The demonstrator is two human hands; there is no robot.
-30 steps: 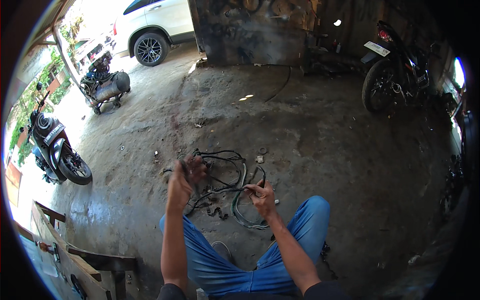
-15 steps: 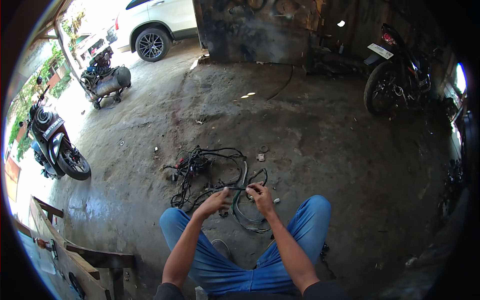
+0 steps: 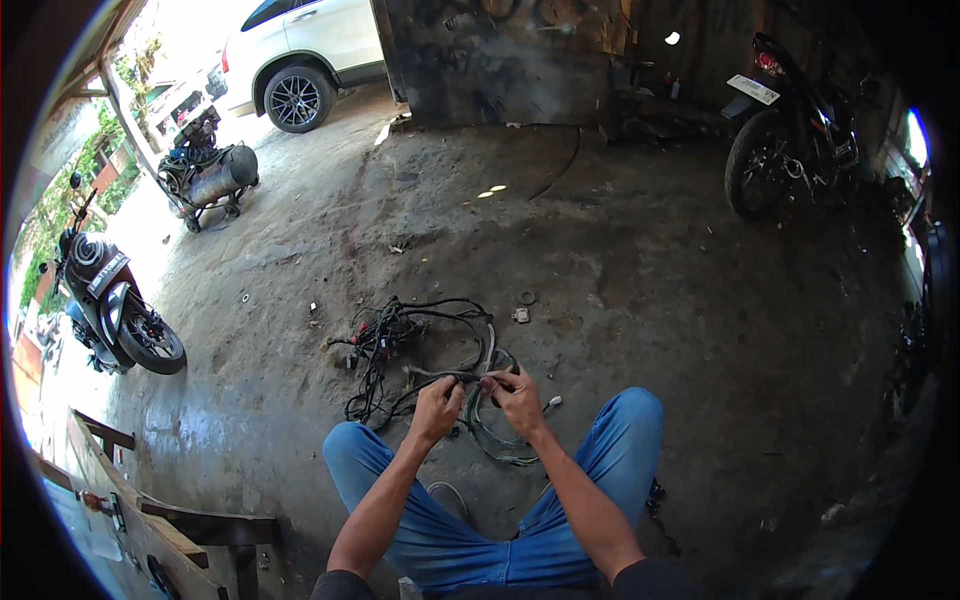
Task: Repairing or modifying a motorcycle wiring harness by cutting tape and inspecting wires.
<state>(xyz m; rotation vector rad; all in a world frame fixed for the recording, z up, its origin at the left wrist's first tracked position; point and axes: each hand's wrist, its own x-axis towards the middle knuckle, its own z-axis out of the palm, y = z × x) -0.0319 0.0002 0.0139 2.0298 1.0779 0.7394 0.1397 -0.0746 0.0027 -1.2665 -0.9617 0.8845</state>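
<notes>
The tangled black wiring bundle looks sheathed in matt, flexible plastic. The grey concrete floor is rough, stained and mostly matt. The faded blue trousers are denim cloth, softly creased. The white car shows smooth, glossy painted metal; the grey cylindrical tank, dull metal. The brown plank frame is bare wood.

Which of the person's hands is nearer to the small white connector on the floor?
The right hand: it is just left of the small white connector. The left hand is farther left, beyond the right.
</notes>
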